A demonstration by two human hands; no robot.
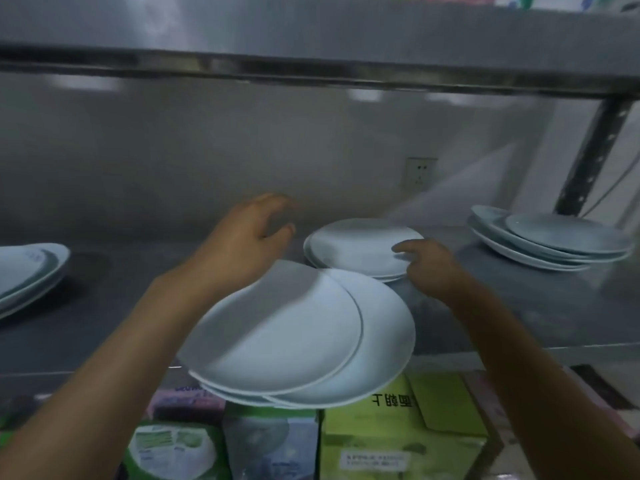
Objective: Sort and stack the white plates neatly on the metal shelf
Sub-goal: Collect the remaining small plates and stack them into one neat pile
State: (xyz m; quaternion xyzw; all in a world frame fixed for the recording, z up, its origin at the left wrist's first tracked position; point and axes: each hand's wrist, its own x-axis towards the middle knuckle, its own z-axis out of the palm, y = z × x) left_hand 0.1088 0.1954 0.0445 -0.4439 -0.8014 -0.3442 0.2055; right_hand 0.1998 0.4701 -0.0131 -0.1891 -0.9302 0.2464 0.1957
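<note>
Steel is making up the metal shelf (540, 306), whose front edge is being partly covered by the plates and arms in front of it; the shelf above (311, 32) is running out of view on both sides. Below, cardboard boxes (398, 441) are being cut off by the lower edge, and their print is too blurred to read. A near stack of white plates (294, 337) is sitting at the shelf's front edge and jutting out over the boxes; its top plates are slid apart, and the lower ones are showing only as thin rims. This stack is hiding the left wrist. Behind it, a middle stack (356, 244) is lying flat on the shelf. A right-hand pile (554, 240) is sitting unevenly near the upright post (592, 150), while a left-hand pile (27, 271) is being cut off by the frame edge. The left hand (246, 244) is hovering with fingers spread, gripping nothing. The right hand (433, 268) is reaching with fingers loosely extended, fingertips touching the middle stack's rim. A wall socket (419, 172) is showing faintly behind.
</note>
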